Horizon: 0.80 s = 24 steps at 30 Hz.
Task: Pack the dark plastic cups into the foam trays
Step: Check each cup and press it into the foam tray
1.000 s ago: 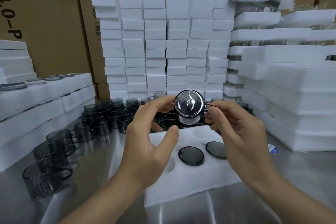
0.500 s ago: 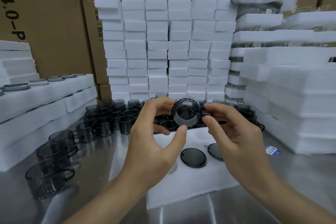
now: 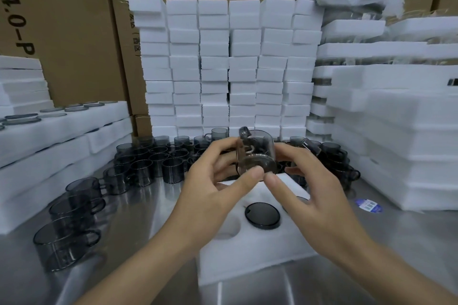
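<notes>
Dark plastic cup point(image 3: 256, 153) is up in the air over the foam tray point(image 3: 247, 255), left hand point(image 3: 210, 188) & right hand point(image 3: 314, 195) both pinching it w/ curled fingers, second cup point(image 3: 262, 215) seated in tray.

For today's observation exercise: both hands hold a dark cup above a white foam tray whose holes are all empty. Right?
Not all empty: the head view shows a seated cup in one hole of the foam tray. The left hand and right hand do hold the dark cup above it.
</notes>
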Each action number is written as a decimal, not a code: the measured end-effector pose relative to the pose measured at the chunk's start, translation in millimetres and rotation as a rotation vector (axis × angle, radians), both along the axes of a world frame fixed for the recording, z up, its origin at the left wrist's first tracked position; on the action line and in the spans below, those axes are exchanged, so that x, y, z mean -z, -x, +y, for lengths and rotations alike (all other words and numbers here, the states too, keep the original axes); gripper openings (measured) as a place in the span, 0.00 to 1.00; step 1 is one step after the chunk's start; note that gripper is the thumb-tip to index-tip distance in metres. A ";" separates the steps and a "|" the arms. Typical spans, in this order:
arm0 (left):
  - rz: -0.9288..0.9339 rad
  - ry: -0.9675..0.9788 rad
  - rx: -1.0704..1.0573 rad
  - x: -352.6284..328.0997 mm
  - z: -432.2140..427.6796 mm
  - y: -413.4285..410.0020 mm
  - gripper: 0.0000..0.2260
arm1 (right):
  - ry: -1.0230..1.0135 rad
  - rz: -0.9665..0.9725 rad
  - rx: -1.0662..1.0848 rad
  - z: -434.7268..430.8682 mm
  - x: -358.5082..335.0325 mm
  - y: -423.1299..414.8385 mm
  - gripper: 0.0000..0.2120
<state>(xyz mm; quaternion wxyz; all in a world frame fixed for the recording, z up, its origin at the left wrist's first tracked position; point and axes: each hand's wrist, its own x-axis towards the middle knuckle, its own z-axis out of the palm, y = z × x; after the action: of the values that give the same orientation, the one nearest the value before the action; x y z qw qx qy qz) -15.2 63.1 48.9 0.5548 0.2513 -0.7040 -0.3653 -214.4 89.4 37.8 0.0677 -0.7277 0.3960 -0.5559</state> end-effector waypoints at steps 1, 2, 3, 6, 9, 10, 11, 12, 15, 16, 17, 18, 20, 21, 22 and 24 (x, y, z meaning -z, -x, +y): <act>-0.008 -0.026 0.017 -0.9 0.7 -0.2 0.21 | 0.006 -0.004 -0.009 -0.1 -0.2 -0.8 0.19; -0.021 -0.044 0.026 -1.6 1.8 -0.3 0.21 | 0.011 -0.017 -0.013 -0.1 -0.5 -1.9 0.18; -0.039 -0.048 0.028 -2.0 2.2 -0.4 0.21 | 0.018 -0.039 -0.012 0.1 -1.0 -2.5 0.17; -0.068 -0.015 -0.004 -1.4 1.5 -1.1 0.19 | 0.052 -0.098 0.013 2.0 -3.5 -2.6 0.20; -0.103 0.014 -0.032 -0.1 0.8 -1.1 0.23 | 0.087 -0.106 0.015 4.9 -6.0 -1.9 0.19; -0.130 0.022 -0.040 0.4 1.3 -0.6 0.23 | 0.098 -0.092 0.022 5.9 -6.6 -2.2 0.19; -0.156 0.025 -0.046 1.3 1.9 0.1 0.23 | 0.111 -0.070 0.027 6.5 -7.0 -2.9 0.19; -0.180 0.025 -0.053 2.2 2.5 0.6 0.23 | 0.122 -0.048 0.025 7.3 -7.1 -3.6 0.19; -0.240 0.050 -0.084 4.1 2.2 0.4 0.25 | 0.146 -0.010 -0.035 10.3 -7.8 -4.2 0.20; -0.244 0.061 -0.085 4.1 2.1 0.3 0.25 | 0.152 0.013 -0.059 11.6 -7.7 -3.5 0.21; -0.237 0.069 -0.080 3.8 2.0 0.4 0.25 | 0.154 0.039 -0.075 12.2 -7.7 -3.4 0.22; -0.219 0.069 -0.072 3.7 1.8 0.8 0.24 | 0.154 0.062 -0.083 11.9 -7.2 -3.6 0.22; -0.156 0.049 -0.050 3.8 0.8 1.5 0.25 | 0.154 0.093 -0.074 9.1 -4.8 -4.3 0.24; -0.115 0.030 -0.040 3.4 -0.2 1.3 0.25 | 0.144 0.100 -0.061 6.8 -3.0 -4.7 0.25; -0.078 0.012 -0.033 2.5 -1.7 0.4 0.26 | 0.113 0.095 -0.050 4.6 -0.8 -4.7 0.26; -0.032 -0.017 -0.009 1.0 -5.0 -3.0 0.26 | 0.005 0.067 -0.046 1.4 2.5 -3.8 0.26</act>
<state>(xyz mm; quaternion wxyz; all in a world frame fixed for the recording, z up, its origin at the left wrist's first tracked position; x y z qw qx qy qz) -12.3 58.1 47.9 0.5432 0.2650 -0.7084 -0.3646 -210.6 90.8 35.4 0.0654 -0.7548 0.3801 -0.5307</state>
